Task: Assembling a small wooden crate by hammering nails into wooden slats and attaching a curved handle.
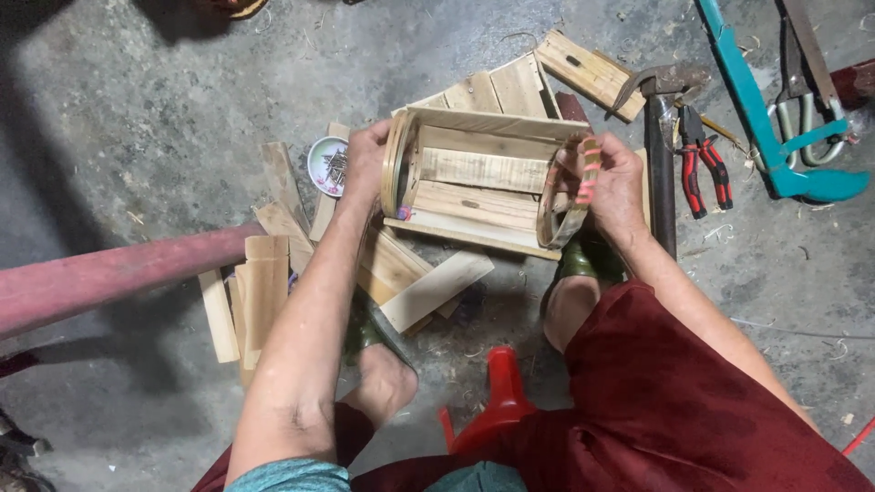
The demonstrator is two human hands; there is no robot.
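Observation:
I hold a small wooden slat frame [478, 178] between both hands above the concrete floor. It is built of pale planks fixed between two round bamboo hoops. My left hand [366, 164] grips the left hoop [395, 164]. My right hand [612, 187] grips the right hoop [565, 205], which has a patch of pink and green marking. The frame lies on its side, its open face towards me.
Loose wood slats [264, 282] lie on the floor at left and under the frame. A small dish of nails [328, 166] sits by my left hand. A hammer [661, 137], red pliers [704, 164], a teal saw frame [766, 118] and shears [807, 100] lie at right. A pink pole [109, 273] crosses at left. A red stool [497, 401] stands between my legs.

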